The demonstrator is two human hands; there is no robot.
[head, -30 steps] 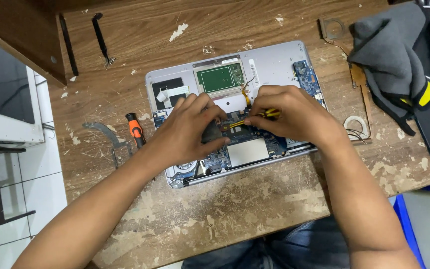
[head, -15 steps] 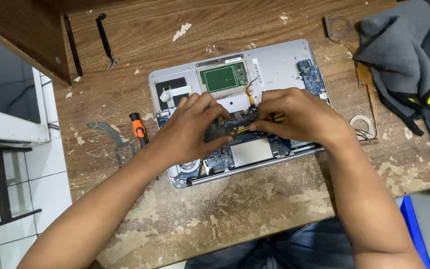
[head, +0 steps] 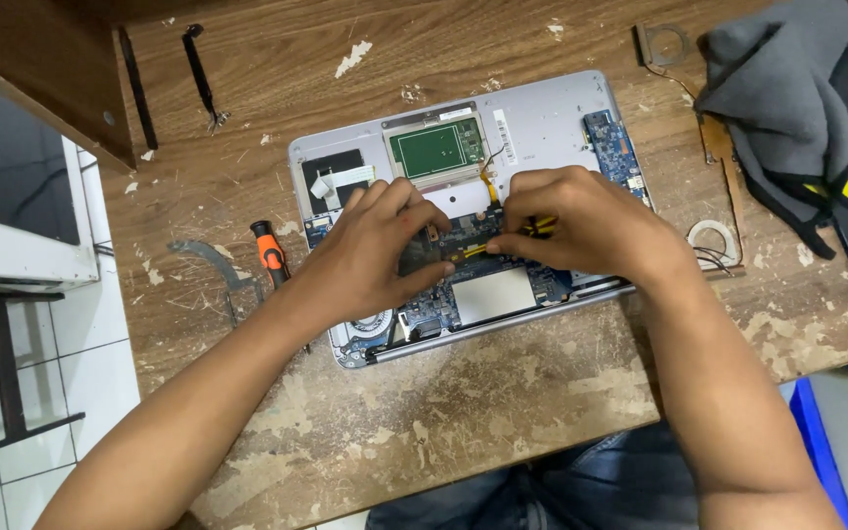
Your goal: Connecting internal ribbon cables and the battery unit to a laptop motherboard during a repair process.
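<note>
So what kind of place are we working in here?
Most likely an informal electronics repair bench. An opened laptop with its circuit boards bare lies on a worn, paint-flecked wooden table; an orange-handled screwdriver lies beside it, and both hands, left hand and right hand, work inside.

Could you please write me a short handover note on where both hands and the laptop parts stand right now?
Left hand: fingers curled down on the dark circuit board in the middle of the opened silver laptop shell, pressing or steadying; it grips nothing that shows.
Right hand: pinches a thin yellow-and-black tool, tip at the board beside the left fingertips.
Nearby: orange-handled screwdriver lies on the worn wooden bench, left of the shell; grey cloth at upper right.
Done: bottom cover is off, board, green pad module and fan exposed.
Left: the board is still seated in the shell.
</note>
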